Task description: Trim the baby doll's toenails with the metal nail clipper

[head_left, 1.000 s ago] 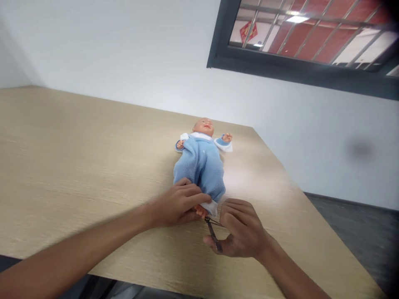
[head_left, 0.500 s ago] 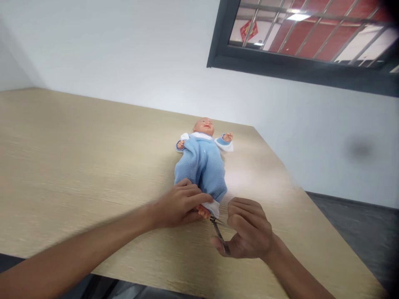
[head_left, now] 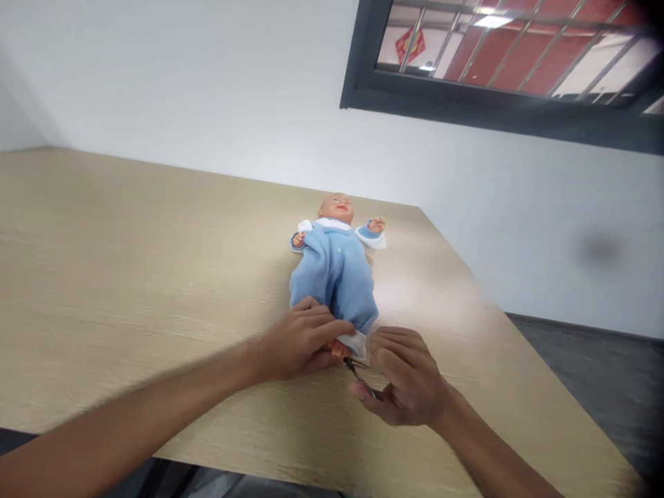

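A baby doll (head_left: 337,259) in a blue and white suit lies on its back, head away from me. My left hand (head_left: 306,340) is closed round the doll's lower leg and foot, its thumb on the white cuff (head_left: 357,342). The doll's bare toes (head_left: 339,351) stick out beside my fingers. In my right hand (head_left: 402,377) is a metal nail clipper (head_left: 363,382), held between thumb and curled fingers. Its head is at the toes; whether it touches them I cannot tell.
The doll lies on a light wooden table (head_left: 155,277). Behind it rises a white wall (head_left: 207,90) with a dark-framed, barred window (head_left: 492,97) at upper right. Beyond the table's right edge there is dark floor (head_left: 596,366).
My right hand has shifted slightly left with the nail clipper, bringing its head closer to the toes. The clipper's lever sits nearer my fingers. My left hand keeps its hold.
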The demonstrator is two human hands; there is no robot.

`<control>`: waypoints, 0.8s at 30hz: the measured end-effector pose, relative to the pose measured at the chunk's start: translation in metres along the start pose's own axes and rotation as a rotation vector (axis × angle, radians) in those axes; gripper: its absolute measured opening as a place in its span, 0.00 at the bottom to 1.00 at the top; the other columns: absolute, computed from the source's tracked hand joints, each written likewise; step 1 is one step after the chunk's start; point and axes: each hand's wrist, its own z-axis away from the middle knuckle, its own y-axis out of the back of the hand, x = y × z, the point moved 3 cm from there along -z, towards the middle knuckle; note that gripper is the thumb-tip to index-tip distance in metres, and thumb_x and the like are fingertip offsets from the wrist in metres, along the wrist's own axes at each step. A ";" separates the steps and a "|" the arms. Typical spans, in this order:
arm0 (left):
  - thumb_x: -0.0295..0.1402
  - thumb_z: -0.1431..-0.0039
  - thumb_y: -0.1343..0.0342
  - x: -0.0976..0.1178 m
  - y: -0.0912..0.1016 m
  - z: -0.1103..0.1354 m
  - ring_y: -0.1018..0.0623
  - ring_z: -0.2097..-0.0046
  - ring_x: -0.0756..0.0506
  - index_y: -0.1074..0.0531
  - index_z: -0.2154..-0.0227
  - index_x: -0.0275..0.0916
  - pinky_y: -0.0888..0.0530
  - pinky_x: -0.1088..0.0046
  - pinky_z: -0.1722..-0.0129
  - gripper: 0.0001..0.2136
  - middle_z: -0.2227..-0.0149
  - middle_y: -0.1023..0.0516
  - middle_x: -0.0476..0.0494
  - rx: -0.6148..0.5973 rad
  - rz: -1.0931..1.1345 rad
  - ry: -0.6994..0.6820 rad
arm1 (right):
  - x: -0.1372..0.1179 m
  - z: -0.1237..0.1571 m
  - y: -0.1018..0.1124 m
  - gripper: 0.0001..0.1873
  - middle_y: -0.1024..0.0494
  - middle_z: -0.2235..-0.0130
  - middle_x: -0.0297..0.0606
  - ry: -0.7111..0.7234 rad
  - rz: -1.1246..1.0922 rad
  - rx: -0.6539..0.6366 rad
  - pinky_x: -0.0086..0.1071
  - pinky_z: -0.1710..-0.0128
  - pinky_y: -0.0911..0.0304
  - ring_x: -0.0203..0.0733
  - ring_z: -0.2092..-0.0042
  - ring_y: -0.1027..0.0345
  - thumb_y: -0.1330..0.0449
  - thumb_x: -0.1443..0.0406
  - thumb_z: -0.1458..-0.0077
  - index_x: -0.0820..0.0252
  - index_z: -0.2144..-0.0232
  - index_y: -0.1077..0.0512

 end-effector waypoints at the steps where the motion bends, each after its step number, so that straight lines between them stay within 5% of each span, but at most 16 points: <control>1: 0.41 0.31 0.54 0.000 0.000 0.000 0.27 0.61 0.45 0.33 0.52 0.37 0.38 0.66 0.59 0.14 0.65 0.25 0.44 -0.002 -0.003 0.000 | 0.000 0.000 0.000 0.17 0.34 0.79 0.32 -0.001 -0.006 -0.003 0.32 0.74 0.40 0.37 0.76 0.40 0.46 0.58 0.38 0.56 0.77 0.43; 8: 0.41 0.31 0.53 0.000 0.000 0.000 0.28 0.61 0.45 0.34 0.51 0.37 0.38 0.66 0.58 0.14 0.66 0.26 0.45 -0.033 -0.017 -0.005 | 0.004 -0.003 0.005 0.18 0.39 0.80 0.30 0.038 -0.030 0.105 0.32 0.78 0.45 0.36 0.78 0.46 0.41 0.55 0.42 0.56 0.76 0.43; 17: 0.41 0.31 0.55 0.000 -0.001 0.000 0.27 0.61 0.45 0.33 0.52 0.37 0.38 0.65 0.58 0.15 0.65 0.25 0.44 -0.026 -0.020 0.001 | 0.004 0.002 -0.001 0.21 0.34 0.80 0.31 0.015 0.017 0.049 0.33 0.75 0.40 0.37 0.77 0.39 0.41 0.50 0.42 0.56 0.76 0.41; 24: 0.41 0.31 0.53 0.000 -0.001 0.000 0.28 0.62 0.44 0.33 0.52 0.37 0.39 0.66 0.58 0.14 0.65 0.25 0.44 -0.028 -0.003 0.004 | 0.003 -0.003 0.001 0.17 0.37 0.79 0.31 0.011 -0.010 0.025 0.32 0.75 0.43 0.37 0.77 0.42 0.48 0.57 0.35 0.57 0.74 0.42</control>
